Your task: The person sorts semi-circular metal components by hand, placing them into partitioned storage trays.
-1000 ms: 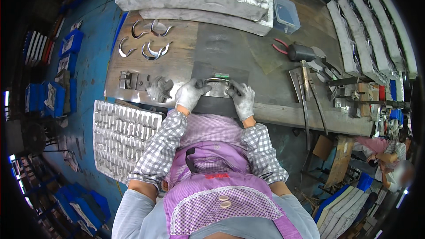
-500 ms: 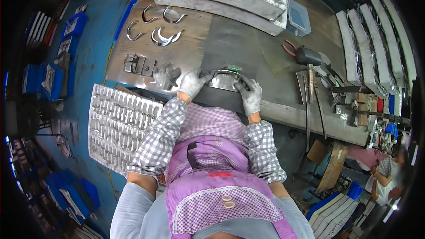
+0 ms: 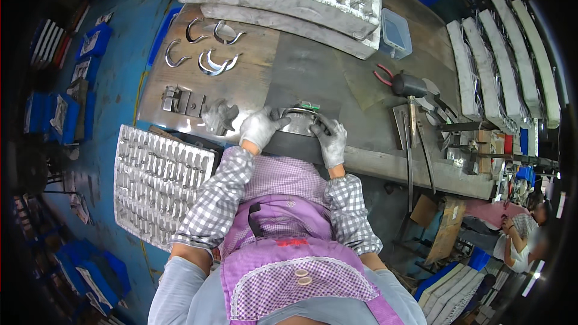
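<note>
A shiny curved metal piece (image 3: pixel 299 124) lies on a dark mat (image 3: pixel 292 144) at the table's near edge. My left hand (image 3: pixel 259 128), in a whitish glove with grey fingertips, grips its left end between thumb and fingers. At the right end, my right hand (image 3: pixel 331 142), gloved alike, has its fingers closed on the piece. Just behind the metal piece sits a small green object (image 3: pixel 310 106), too small to make out. Left of my left hand lies a loose grey glove (image 3: pixel 218 117), beside a metal block fixture (image 3: pixel 182 101).
Several curved chrome handles (image 3: pixel 218 63) lie at the far left. Foam trays (image 3: pixel 289 21) of metal parts are stacked behind; another tray (image 3: pixel 162 186) stands left of me. A mallet (image 3: pixel 410 86), red-handled pliers (image 3: pixel 383 74) and a clear plastic box (image 3: pixel 395 35) are at right.
The whole view has shifted slightly, so the table appears lower and further left. Both hands keep hold of the metal piece with little visible change in grip.
</note>
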